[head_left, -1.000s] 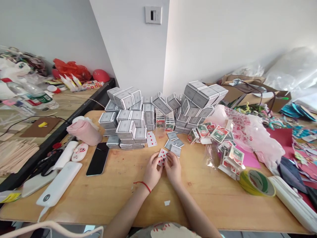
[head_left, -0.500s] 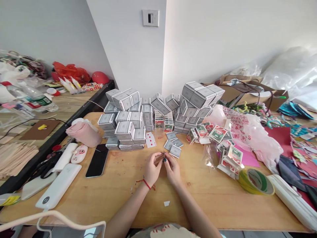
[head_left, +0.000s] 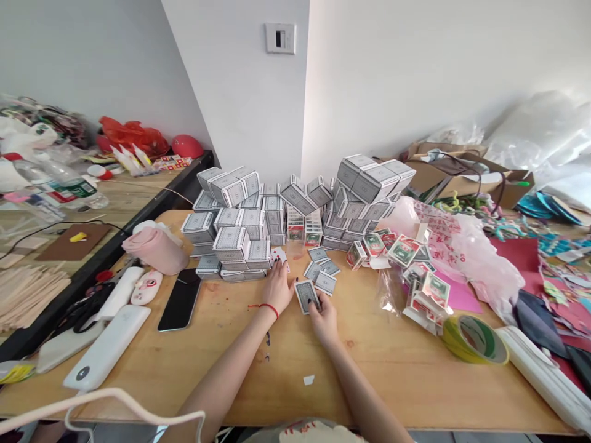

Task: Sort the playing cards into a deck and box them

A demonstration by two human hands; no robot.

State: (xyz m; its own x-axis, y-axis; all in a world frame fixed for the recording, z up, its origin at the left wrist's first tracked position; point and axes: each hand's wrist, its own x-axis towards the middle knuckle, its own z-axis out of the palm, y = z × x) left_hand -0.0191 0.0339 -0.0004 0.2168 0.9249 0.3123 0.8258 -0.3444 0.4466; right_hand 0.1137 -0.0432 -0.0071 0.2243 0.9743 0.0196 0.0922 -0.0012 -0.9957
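My right hand (head_left: pixel 323 315) pinches a playing card (head_left: pixel 305 296) whose patterned grey back faces up, just above or on the table. Reaching forward, my left hand (head_left: pixel 278 286) lies with fingers stretched over a face-up card (head_left: pixel 278 253) with red pips; part of that card is hidden beneath the fingertips. Several face-down cards (head_left: pixel 322 269) lie loosely overlapped beyond my right hand. Left of the face-up card, boxes covered with grey-backed cards (head_left: pixel 231 242) are stacked in tiers. Another such stack (head_left: pixel 364 184) rises at the right.
Opened card boxes (head_left: pixel 429 292) and green-yellow tape (head_left: pixel 475 338) sit on the right, by a pink-white plastic bag (head_left: pixel 466 246). A phone (head_left: pixel 180 301), a white power bank (head_left: pixel 108 347) and a pink roll (head_left: pixel 157 249) are on the left. A paper scrap (head_left: pixel 308 380) lies in front.
My hands have moved apart. My left hand has gone forward onto the face-up card, while my right hand has turned the held card so its back shows.
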